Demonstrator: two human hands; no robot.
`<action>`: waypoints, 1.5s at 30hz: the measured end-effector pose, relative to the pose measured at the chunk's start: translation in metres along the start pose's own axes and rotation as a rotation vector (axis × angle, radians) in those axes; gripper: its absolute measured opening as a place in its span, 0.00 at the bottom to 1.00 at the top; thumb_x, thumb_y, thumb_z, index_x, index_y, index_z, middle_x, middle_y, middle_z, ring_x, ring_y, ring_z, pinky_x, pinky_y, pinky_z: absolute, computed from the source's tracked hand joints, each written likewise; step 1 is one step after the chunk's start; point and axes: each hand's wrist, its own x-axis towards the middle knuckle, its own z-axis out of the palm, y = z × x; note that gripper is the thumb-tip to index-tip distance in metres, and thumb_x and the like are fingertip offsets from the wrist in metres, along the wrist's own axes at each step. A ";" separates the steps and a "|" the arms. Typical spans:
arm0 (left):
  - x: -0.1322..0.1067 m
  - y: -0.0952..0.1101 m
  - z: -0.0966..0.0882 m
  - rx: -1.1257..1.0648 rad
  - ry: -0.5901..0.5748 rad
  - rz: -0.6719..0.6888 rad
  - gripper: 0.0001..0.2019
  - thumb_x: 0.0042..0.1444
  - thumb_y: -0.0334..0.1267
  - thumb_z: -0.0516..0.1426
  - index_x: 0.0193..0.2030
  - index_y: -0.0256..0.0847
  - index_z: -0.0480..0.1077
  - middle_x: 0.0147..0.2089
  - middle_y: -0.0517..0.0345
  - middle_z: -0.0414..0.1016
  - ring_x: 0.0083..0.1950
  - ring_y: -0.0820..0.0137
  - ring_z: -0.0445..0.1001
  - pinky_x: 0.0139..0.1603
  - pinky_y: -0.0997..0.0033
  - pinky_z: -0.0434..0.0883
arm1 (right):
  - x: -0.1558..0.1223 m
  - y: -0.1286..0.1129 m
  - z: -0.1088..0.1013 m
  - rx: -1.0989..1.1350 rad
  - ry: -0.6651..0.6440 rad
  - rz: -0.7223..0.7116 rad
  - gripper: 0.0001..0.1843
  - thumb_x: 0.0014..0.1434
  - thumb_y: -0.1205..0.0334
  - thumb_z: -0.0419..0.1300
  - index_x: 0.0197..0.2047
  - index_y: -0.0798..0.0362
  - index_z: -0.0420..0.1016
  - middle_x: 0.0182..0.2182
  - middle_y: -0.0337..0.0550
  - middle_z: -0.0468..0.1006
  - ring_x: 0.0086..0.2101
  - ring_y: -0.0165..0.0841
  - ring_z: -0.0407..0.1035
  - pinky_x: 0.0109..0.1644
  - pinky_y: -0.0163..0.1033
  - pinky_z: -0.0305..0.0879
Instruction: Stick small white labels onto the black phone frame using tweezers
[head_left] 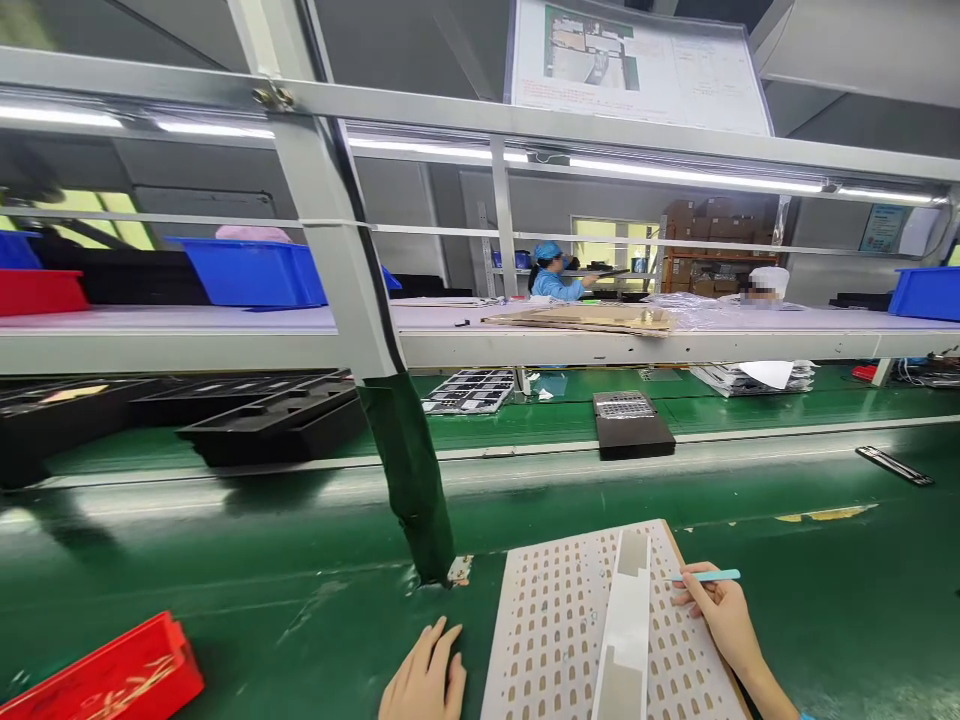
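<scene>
My right hand [720,615] pinches slim light-blue tweezers [716,575] over the right edge of a white sheet [555,600]. Their tip points left across the sheet. Rows of small tan, round-topped pieces cover this sheet, which lies on the green bench at the bottom centre. Lengthwise across it rests a long white strip [626,610] with grey-beige parts at both ends. On the bench just left of the sheet, my left hand [424,675] lies with its fingers stretched out and holds nothing.
A post wrapped in green [409,480] rises from the bench ahead. At lower left sits a red bin [112,675] with thin pieces inside. Black trays [277,420], a black box [636,435] and a dark narrow bar [894,465] lie farther back. Beyond the shelf [480,350], two people are visible.
</scene>
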 end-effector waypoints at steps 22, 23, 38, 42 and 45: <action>0.040 0.221 -0.239 -0.264 0.851 0.737 0.15 0.74 0.41 0.53 0.60 0.45 0.78 0.64 0.51 0.81 0.74 0.55 0.69 0.75 0.51 0.67 | 0.004 0.006 0.004 -0.001 0.008 0.007 0.40 0.57 0.21 0.69 0.46 0.55 0.84 0.40 0.56 0.85 0.37 0.51 0.80 0.37 0.46 0.76; 0.056 0.246 -0.264 -0.261 0.868 0.768 0.15 0.74 0.43 0.54 0.58 0.44 0.78 0.63 0.50 0.81 0.73 0.55 0.70 0.75 0.51 0.66 | 0.004 0.004 0.005 0.000 0.001 0.011 0.40 0.57 0.21 0.68 0.46 0.54 0.84 0.40 0.56 0.85 0.36 0.51 0.80 0.37 0.46 0.76; 0.179 0.398 -0.345 0.075 0.333 0.503 0.33 0.70 0.64 0.48 0.44 0.35 0.80 0.46 0.38 0.85 0.49 0.50 0.82 0.50 0.60 0.71 | 0.006 0.007 0.017 0.107 0.026 0.016 0.40 0.57 0.20 0.68 0.43 0.53 0.83 0.33 0.51 0.83 0.31 0.47 0.79 0.34 0.43 0.74; 0.180 0.397 -0.357 0.225 0.330 0.595 0.35 0.72 0.64 0.48 0.41 0.33 0.82 0.44 0.37 0.84 0.48 0.51 0.82 0.48 0.63 0.71 | 0.006 0.004 0.016 0.096 0.023 0.021 0.41 0.57 0.19 0.67 0.45 0.54 0.83 0.31 0.51 0.82 0.32 0.48 0.79 0.35 0.44 0.74; 0.184 0.397 -0.365 0.321 0.350 0.652 0.35 0.74 0.63 0.48 0.42 0.32 0.83 0.43 0.37 0.85 0.49 0.52 0.83 0.51 0.63 0.71 | 0.006 0.003 0.014 0.083 0.003 0.030 0.43 0.57 0.19 0.67 0.46 0.54 0.83 0.31 0.52 0.83 0.31 0.48 0.79 0.35 0.45 0.74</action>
